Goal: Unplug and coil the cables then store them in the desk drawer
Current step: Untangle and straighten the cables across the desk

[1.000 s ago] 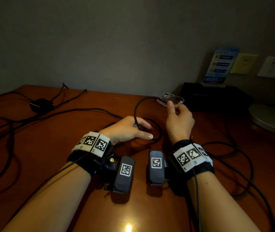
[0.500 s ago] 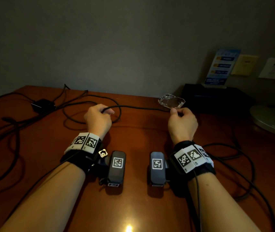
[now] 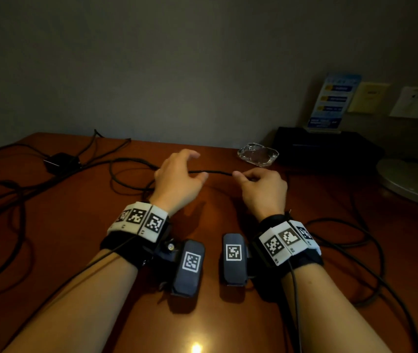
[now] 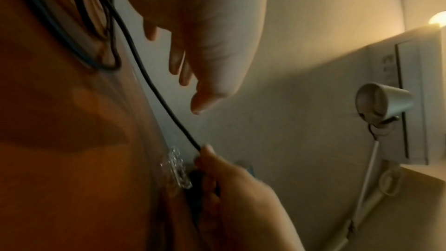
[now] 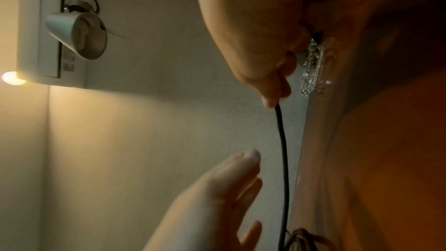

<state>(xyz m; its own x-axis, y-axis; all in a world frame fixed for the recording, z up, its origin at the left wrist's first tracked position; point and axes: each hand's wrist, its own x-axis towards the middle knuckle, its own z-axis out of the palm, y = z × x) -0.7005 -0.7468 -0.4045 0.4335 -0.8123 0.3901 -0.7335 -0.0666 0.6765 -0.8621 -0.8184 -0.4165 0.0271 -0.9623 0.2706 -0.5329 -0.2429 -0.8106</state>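
The right hand [image 3: 263,192] pinches the end of a thin black round cable [image 3: 215,172] between curled fingers and thumb, holding it just above the reddish-brown polished wooden surface [image 3: 75,238]. The left hand [image 3: 177,184] hovers over the same run of cable with fingers spread and relaxed, gripping nothing; in the left wrist view the cable passes beside the fingertips [image 4: 198,106] without clear contact. From the pinch the cable stretches left, then bends into loose loops on the surface towards a small black power adapter [image 3: 60,161] and other dark leads. A clear faceted glass ashtray [image 3: 258,154] sits just beyond the right hand. No drawer shows in these views. The likely risks: if the left hand closes late or misses, the stretched length may sag and tangle with the neighbouring leads; a hard pull could drag the adapter across the surface; a wide sweep of the right hand could knock the ashtray.
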